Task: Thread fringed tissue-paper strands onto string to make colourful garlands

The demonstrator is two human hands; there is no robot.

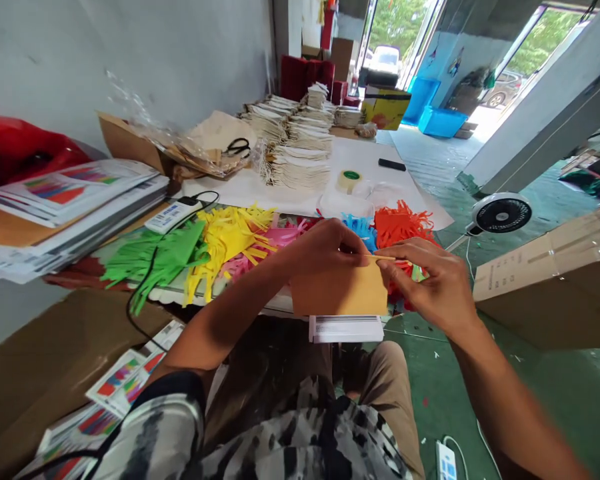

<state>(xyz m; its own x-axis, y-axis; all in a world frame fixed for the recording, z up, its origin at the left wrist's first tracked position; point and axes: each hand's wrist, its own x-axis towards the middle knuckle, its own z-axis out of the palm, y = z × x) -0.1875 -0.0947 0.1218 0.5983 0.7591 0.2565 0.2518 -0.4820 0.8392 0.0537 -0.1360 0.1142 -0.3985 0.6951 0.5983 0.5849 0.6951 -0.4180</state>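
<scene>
My left hand [325, 250] and my right hand [430, 283] both pinch the top edge of an orange paper sheet [340, 288] above the table. A thin strip of the same paper [386, 257] runs along that edge between my fingertips. Just beyond my hands lie bunches of fringed paper: green [155, 257], yellow [225, 248], pink [280, 237], blue [360, 230] and orange-red [400, 223]. A small stack of white printed cards [346, 329] sits at the table edge below the sheet.
Stacks of tied paper tags [300, 140], black-handled scissors [237, 147] and a tape roll [350, 180] lie on white paper further back. Printed sheets [65, 200] pile up at left. A small fan [500, 213] and cardboard box [545, 280] stand at right.
</scene>
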